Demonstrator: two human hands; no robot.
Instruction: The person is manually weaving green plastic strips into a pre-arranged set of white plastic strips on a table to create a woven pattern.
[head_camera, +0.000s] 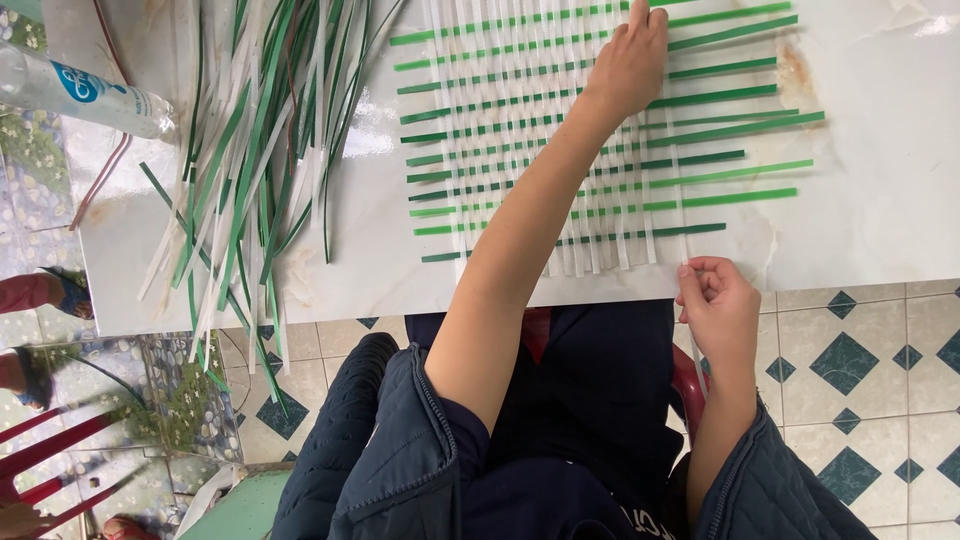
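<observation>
A flat weave (520, 130) of green crosswise strips and white lengthwise strips lies on the white table (880, 180). My left hand (632, 62) reaches across to the weave's far right part and presses down on it with fingers stretched out, gripping nothing. My right hand (716, 305) is at the table's near edge, pinching the near end of a white strip (681, 215) that runs along the right side of the weave.
A loose pile of green and white strips (250, 140) lies on the left of the table, some hanging over the edge. A clear plastic bottle (80, 95) lies at the far left. Below are a red chair (688, 385), tiled floor (850, 360) and another person's feet (35, 295).
</observation>
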